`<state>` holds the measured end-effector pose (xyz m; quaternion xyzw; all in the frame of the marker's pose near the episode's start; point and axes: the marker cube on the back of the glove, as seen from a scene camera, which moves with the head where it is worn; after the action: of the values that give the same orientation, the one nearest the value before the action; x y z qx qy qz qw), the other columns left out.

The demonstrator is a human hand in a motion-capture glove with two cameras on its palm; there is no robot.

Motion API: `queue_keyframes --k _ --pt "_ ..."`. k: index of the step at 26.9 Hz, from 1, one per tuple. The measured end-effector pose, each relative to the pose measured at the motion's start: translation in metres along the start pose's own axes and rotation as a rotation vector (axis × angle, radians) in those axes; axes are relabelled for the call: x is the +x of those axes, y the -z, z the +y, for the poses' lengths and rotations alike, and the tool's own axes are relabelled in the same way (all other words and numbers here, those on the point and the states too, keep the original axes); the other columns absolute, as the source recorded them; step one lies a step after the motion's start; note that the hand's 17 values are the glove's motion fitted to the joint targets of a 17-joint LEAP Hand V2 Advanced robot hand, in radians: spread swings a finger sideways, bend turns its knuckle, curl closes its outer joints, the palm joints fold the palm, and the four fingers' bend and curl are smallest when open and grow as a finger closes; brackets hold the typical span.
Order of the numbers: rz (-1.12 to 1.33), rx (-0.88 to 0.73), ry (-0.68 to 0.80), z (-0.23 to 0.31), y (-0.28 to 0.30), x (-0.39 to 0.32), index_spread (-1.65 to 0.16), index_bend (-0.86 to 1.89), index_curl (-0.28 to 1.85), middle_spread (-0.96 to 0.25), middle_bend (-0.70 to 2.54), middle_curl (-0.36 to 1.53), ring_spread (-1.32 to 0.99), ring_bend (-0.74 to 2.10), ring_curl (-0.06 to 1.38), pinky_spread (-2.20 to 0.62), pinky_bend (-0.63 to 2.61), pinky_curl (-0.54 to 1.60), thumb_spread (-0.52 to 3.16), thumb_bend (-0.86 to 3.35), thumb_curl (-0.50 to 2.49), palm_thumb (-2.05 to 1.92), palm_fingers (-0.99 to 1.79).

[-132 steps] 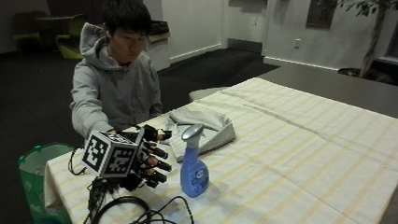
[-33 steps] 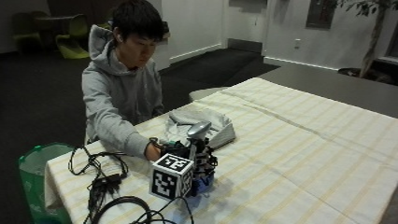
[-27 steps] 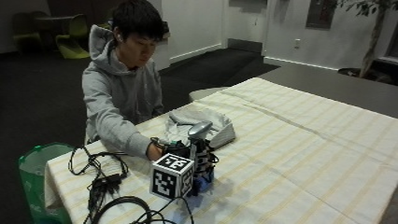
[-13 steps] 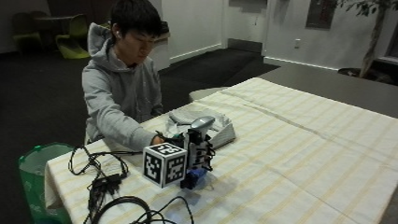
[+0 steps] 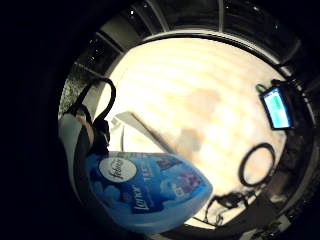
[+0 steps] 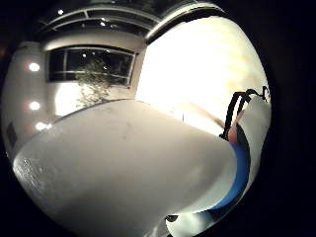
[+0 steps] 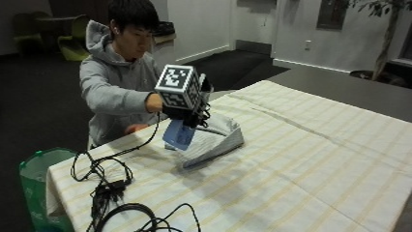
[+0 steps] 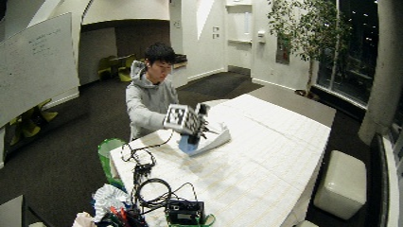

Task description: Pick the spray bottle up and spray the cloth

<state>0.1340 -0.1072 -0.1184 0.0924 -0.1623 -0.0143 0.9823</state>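
Observation:
In the outside view my gloved right hand point(image 7: 182, 112) grips the neck of a blue spray bottle point(image 7: 180, 134) and holds it off the table. The bottle hangs tilted just beside a folded grey-white cloth point(image 7: 217, 138) that lies on the striped tablecloth point(image 7: 309, 159). The little finger side palm view shows the bottle's blue labelled body point(image 5: 147, 192) close to the palm, with the cloth point(image 5: 136, 126) beyond it. The bottle's white spray head point(image 6: 123, 163) fills the thumb side palm view. In the wide view the bottle point(image 8: 187, 142) is at the cloth's point(image 8: 213, 137) near edge.
The person's bare left hand point(image 7: 134, 128) rests at the table's edge. Black cables point(image 7: 106, 181) and a cable loop point(image 7: 138, 218) lie at the table's near left end. A green bin point(image 7: 37, 166) stands beside the table. A box of items point(image 8: 182, 213) sits at the table's end.
My hand went from open above the table to gripping the bottle, then raised it off the tablecloth and toward the cloth. The bottle now hangs tilted in the air.

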Motion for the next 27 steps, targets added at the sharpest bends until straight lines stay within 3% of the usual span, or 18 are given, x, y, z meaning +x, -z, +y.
queue_keyframes --k 7,13,27 --pt "0.391 -0.181 -0.025 0.024 -0.056 -0.055 -0.2 0.55 0.5 -0.1 0.66 0.48 -0.19 0.54 0.44 -0.26 0.38 0.39 0.04 -0.04 0.65 0.97 1.41" --pt "0.484 -0.26 -0.04 0.038 -0.101 -0.068 -0.2 0.55 0.51 -0.1 0.66 0.49 -0.19 0.54 0.44 -0.26 0.38 0.39 0.03 -0.04 0.67 0.97 1.4" --pt "0.598 -0.215 -0.08 0.056 -0.07 -0.133 -0.19 0.54 0.53 -0.1 0.67 0.49 -0.18 0.55 0.44 -0.26 0.38 0.39 0.02 -0.04 0.69 0.97 1.4"
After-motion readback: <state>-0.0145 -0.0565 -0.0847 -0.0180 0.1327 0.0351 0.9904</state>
